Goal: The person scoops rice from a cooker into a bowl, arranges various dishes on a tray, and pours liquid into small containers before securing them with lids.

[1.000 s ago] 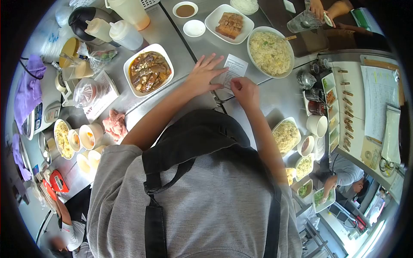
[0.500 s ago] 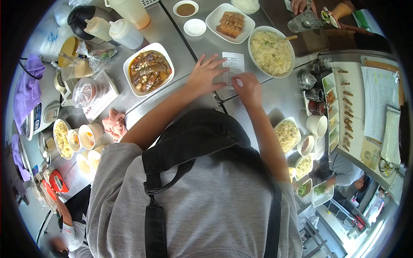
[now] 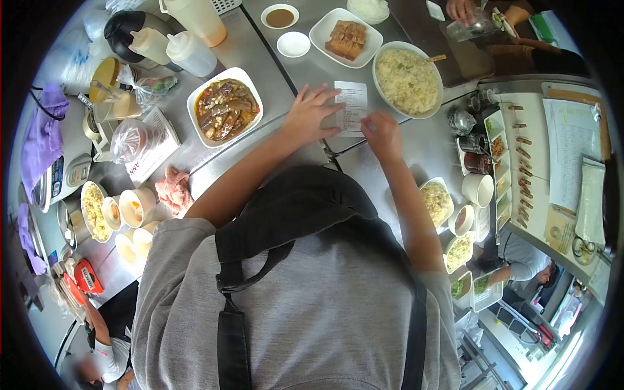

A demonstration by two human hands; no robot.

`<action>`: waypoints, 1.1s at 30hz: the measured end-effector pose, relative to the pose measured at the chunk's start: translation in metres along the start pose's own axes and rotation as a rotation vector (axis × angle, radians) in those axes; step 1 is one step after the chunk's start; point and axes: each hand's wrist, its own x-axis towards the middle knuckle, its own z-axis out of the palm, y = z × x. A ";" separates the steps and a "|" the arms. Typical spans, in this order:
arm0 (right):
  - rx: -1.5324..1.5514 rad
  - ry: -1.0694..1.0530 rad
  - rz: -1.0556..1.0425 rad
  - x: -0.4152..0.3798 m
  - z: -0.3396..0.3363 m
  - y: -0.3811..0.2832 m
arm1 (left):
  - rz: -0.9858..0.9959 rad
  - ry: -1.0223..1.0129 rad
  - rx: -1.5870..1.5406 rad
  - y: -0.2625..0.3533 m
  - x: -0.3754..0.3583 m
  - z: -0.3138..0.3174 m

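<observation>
A printed paper receipt (image 3: 351, 97) lies on the steel counter in front of me. My left hand (image 3: 309, 119) is open, fingers spread, with the fingertips at the receipt's left edge. Curled at its lower right edge is my right hand (image 3: 385, 138), thumb and fingers pinched on the paper there. Just right of the receipt stands a large bowl of fried rice (image 3: 409, 81). Above it sits a square dish of browned meat slab (image 3: 346, 40). Left of my left hand is a white bowl of eggplant-like pieces in brown sauce (image 3: 225, 108).
Squeeze bottles (image 3: 192, 55) and a bagged container (image 3: 133, 140) stand at left. Near my right forearm are tubs of rice (image 3: 435, 203) and a paper cup (image 3: 478, 189). A co-worker's hand (image 3: 461, 10) holds a clear jug at top right. Other people work at both lower corners.
My right hand has shifted slightly right and down, and more of the receipt's lower part shows. My left hand stays about the same. The co-worker's jug at top right has tilted.
</observation>
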 end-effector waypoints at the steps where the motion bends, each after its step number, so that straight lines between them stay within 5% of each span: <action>1: 0.001 0.018 -0.004 0.000 0.002 -0.006 | 0.000 -0.002 -0.001 0.000 0.000 0.000; 26: 0.082 -0.016 0.020 -0.006 0.014 -0.019 | -0.010 -0.040 0.011 0.001 0.000 -0.003; 30: 0.066 -0.049 0.244 -0.019 -0.005 0.010 | -0.003 -0.045 0.025 0.001 0.000 -0.002; 33: 0.369 0.041 0.707 -0.014 -0.008 -0.010 | 0.014 -0.034 0.052 0.001 -0.002 0.001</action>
